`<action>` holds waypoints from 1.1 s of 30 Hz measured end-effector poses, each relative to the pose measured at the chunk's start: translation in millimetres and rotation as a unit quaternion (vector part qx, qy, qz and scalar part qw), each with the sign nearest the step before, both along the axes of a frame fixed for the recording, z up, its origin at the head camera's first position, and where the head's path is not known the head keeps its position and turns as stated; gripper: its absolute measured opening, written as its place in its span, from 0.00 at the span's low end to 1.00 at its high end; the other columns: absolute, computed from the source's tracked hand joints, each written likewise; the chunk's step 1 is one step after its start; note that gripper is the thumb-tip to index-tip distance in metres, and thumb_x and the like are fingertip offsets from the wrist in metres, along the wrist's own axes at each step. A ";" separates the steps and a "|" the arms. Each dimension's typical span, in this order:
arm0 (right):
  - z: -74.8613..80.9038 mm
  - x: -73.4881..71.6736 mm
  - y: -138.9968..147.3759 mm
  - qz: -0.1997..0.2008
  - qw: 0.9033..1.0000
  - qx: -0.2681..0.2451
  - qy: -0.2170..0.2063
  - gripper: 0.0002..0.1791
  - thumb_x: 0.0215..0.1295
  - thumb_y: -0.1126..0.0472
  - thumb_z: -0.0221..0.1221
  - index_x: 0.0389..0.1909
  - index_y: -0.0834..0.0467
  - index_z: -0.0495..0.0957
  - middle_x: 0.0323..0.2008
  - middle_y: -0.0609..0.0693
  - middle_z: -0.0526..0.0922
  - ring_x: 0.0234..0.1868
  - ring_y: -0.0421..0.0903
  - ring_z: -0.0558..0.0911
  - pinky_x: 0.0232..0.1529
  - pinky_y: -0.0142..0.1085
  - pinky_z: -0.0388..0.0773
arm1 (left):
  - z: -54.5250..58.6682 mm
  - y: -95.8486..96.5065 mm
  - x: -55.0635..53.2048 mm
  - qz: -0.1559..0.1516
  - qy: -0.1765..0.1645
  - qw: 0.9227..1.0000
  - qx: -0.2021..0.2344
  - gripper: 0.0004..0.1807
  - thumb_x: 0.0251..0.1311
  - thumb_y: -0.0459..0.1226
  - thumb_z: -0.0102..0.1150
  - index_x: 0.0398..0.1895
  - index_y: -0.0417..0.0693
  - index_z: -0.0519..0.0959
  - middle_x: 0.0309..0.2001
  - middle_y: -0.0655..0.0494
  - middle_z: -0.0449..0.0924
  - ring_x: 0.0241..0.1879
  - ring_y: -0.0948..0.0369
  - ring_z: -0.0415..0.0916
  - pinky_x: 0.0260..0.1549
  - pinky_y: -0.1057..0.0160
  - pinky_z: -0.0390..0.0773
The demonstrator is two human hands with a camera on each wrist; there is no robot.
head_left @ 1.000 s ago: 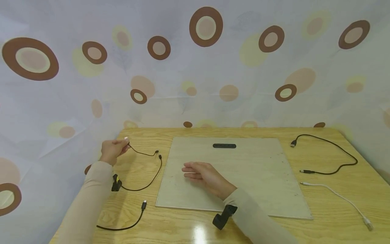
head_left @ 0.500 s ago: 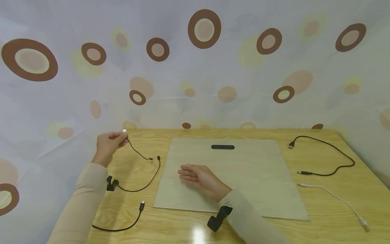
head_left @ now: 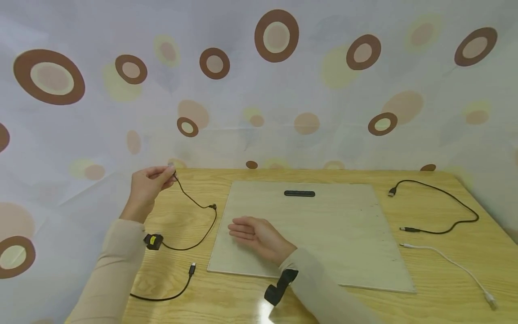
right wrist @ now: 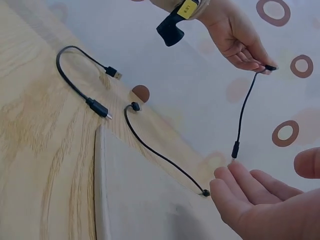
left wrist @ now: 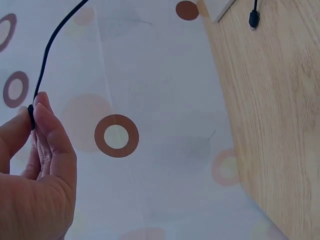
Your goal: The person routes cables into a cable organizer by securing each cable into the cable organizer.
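My left hand (head_left: 146,191) is raised over the table's far left. Its thumb and fingers pinch one plug end of a short black USB cable (right wrist: 242,112). The cable's other plug (right wrist: 235,149) hangs down close to my right fingertips in the right wrist view; whether they touch is unclear. My right hand (head_left: 262,238) is held over the left part of a pale board (head_left: 323,243), fingers straight and together, gripping nothing. A second black cable (head_left: 210,229) lies curved on the table between the left forearm and the board.
Near the front left lies another black cable (head_left: 192,270). Right of the board are a black USB cable (head_left: 453,223) and a white cable (head_left: 463,269). A black strip (head_left: 299,193) sits on the board's far side. A patterned sheet (head_left: 307,90) hangs behind the wooden table.
My left hand has risen, lifting the cable's pinched end higher. The right hand has shifted slightly left over the board, its fingers still straight.
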State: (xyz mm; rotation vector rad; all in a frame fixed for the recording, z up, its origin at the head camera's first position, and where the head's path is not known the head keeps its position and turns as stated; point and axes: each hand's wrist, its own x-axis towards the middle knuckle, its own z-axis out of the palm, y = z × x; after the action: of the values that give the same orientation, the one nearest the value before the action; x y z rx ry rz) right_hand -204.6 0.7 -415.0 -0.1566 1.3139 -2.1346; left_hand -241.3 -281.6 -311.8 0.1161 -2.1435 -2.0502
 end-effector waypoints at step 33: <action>0.3 1.2 -37.6 -0.060 0.994 -0.055 -0.078 0.20 0.71 0.68 0.51 0.61 0.72 0.66 0.39 0.53 0.79 0.39 0.40 0.80 0.41 0.26 0.78 | 13.0 33.8 26.4 -0.061 0.041 0.996 -0.049 0.22 0.60 0.41 0.64 0.46 0.29 0.76 0.31 0.58 0.84 0.30 0.66 0.81 0.36 0.69 0.81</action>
State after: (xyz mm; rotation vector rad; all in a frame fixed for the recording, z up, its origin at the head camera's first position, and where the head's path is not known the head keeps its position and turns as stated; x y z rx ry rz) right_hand -203.4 -36.9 -414.7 0.0436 1.1422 -2.2713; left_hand -214.9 -247.8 -298.8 -0.1142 -2.2462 -1.9707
